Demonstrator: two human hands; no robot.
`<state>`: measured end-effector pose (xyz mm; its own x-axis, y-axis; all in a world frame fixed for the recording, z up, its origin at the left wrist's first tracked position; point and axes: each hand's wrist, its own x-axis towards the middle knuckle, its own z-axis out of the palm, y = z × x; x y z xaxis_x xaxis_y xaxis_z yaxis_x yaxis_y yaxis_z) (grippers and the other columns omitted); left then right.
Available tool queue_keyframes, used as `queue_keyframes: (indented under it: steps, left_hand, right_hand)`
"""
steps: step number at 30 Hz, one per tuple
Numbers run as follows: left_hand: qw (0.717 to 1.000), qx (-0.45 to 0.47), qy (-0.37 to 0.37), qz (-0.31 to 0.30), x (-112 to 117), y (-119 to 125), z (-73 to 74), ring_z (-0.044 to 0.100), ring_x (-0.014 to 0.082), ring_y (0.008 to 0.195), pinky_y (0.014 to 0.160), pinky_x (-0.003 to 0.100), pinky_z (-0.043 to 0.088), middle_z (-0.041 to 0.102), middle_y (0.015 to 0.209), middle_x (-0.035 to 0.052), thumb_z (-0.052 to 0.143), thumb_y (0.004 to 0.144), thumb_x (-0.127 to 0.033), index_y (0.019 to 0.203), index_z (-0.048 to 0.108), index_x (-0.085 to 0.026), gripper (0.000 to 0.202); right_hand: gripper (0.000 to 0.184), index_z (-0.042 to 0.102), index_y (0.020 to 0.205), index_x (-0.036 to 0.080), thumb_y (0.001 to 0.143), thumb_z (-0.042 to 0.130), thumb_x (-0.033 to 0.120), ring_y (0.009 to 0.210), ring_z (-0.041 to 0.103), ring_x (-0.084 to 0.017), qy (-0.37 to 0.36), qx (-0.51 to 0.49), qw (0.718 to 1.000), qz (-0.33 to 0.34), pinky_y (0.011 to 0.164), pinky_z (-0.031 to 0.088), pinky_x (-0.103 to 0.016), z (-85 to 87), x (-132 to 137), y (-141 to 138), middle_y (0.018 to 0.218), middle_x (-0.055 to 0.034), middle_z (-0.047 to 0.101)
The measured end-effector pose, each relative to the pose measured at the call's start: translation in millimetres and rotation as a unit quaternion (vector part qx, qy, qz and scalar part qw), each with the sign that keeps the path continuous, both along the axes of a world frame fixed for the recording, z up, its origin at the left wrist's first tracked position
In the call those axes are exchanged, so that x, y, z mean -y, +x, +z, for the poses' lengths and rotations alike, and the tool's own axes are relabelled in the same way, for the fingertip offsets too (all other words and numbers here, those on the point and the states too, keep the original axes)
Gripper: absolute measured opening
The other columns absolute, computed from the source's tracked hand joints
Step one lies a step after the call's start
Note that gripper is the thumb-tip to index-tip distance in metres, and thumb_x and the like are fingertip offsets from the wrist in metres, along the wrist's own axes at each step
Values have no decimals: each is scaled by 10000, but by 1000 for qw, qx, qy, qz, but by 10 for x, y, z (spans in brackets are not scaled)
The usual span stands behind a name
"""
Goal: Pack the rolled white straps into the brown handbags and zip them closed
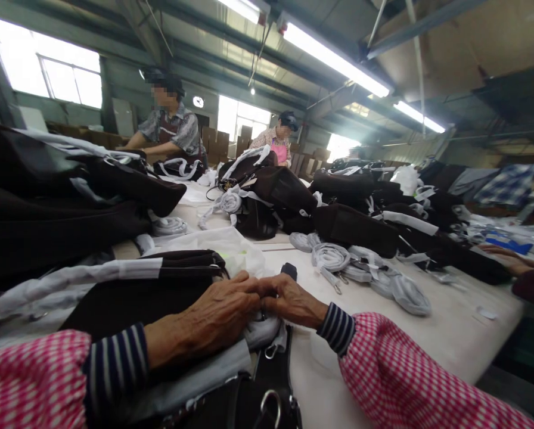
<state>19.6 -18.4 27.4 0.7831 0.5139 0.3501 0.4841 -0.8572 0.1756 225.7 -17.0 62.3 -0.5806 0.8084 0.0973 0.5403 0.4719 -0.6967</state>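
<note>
My left hand (213, 316) rests over the right end of a black bag (128, 304), its fingers bent and closed. My right hand (296, 301) meets it fingertip to fingertip, also closed, and what the fingers pinch is hidden. Directly under them lies a strap wrapped in pale grey film (263, 332), with a metal clip (273, 350) at its end. White wrapping covers the bag's handle (137, 268). A small dark piece (289, 271) shows just behind my right hand. Nearest to me is a black bag part with a metal ring (271, 405).
Black bags are heaped at the left (47, 190) and across the table's far side (285, 190). Several wrapped strap coils (332, 257) lie on the white table (455, 322). Two people work beyond the heaps, and another person's hand (503, 256) reaches in from the right.
</note>
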Motion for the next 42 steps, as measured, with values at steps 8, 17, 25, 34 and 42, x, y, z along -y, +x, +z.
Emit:
queue_keyframes:
  steps: [8,17,25,34,42]
  left_hand:
    - [1000,-1,30,8,0,-38,-164,486,241,952,824,379,465,603,1056,83,462,983,-148,989,596,-181,138]
    - [995,56,29,-77,-57,-69,-296,484,209,932,832,352,428,597,1053,44,454,955,-73,992,539,-206,163]
    - [1000,19,9,-21,45,-44,-241,483,244,990,889,412,442,595,1132,66,463,926,-59,1152,545,-204,281]
    - [999,30,-1,-30,30,-49,-222,484,227,976,848,366,442,601,1121,34,507,892,-27,1092,567,-226,289]
    - [995,63,48,-60,41,-77,-353,498,230,1034,913,384,416,602,1141,46,524,930,-74,1059,536,-217,193]
  right_hand:
    - [114,531,748,178,737,565,70,620,411,-103,73,28,994,-79,602,287,-231,-131,118,-30,647,63,454]
    - [113,533,696,170,723,601,83,636,441,-107,32,22,997,-65,587,305,-232,-57,54,-23,644,54,484]
    - [85,596,746,154,725,653,96,629,416,-99,-1,-22,996,-84,569,310,-218,-106,42,-17,655,56,498]
    - [52,667,873,142,844,623,142,626,439,-102,25,-25,996,-79,586,332,-228,-139,160,-1,676,50,509]
    - [144,628,874,176,822,577,52,785,570,-146,175,62,980,-73,738,414,-257,-233,195,-41,845,0,609]
